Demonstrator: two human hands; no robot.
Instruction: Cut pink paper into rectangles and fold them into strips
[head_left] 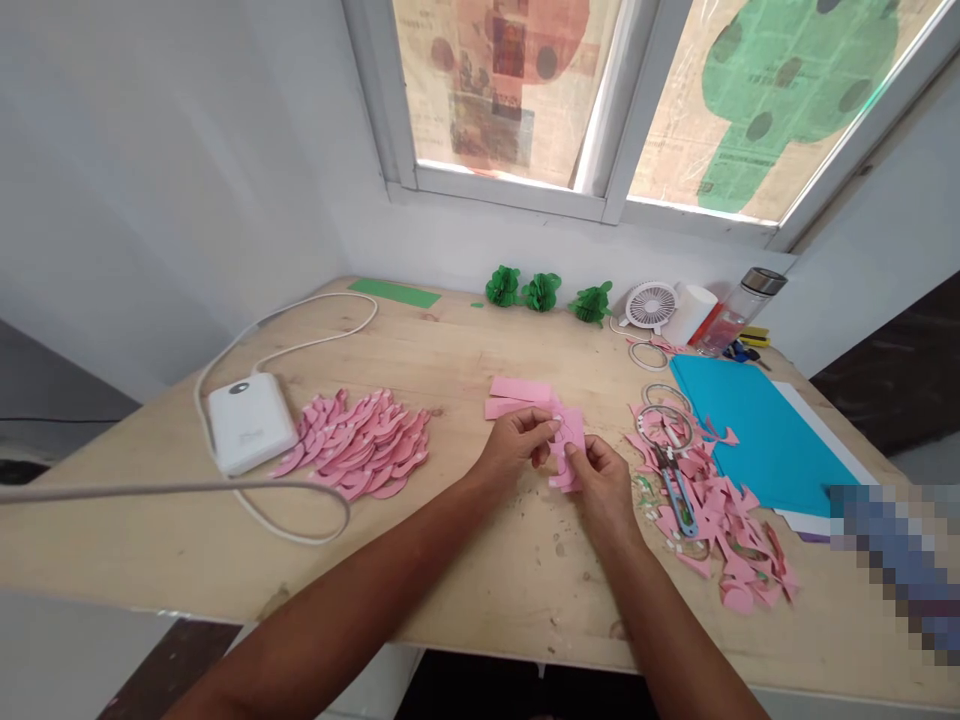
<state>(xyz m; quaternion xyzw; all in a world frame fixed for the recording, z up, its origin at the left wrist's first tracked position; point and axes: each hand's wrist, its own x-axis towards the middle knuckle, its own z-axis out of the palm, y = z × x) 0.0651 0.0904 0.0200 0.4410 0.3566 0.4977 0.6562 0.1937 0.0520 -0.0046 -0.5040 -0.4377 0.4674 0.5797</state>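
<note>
Over the middle of the table, both hands hold a piece of pink paper (571,428) with cut or drawn curved shapes on it. My left hand (523,437) pinches its left edge, thumb and forefinger at a small white spot. My right hand (604,482) grips the lower right part with the thumb on top. Just behind my left hand lie pink paper strips (519,388). Off to the left is a heap of curved pink paper cutouts (367,445) with whitish ends. Blue-handled scissors (681,500) rest among pink paper scraps (739,530) on the right.
A white power bank (252,422) with a looping cable (330,540) sits left. Several green paper figures (541,291) stand along the back beside a small fan (651,305) and a glass bottle (739,312). Blue sheets (761,430) and tape rings (664,428) lie right.
</note>
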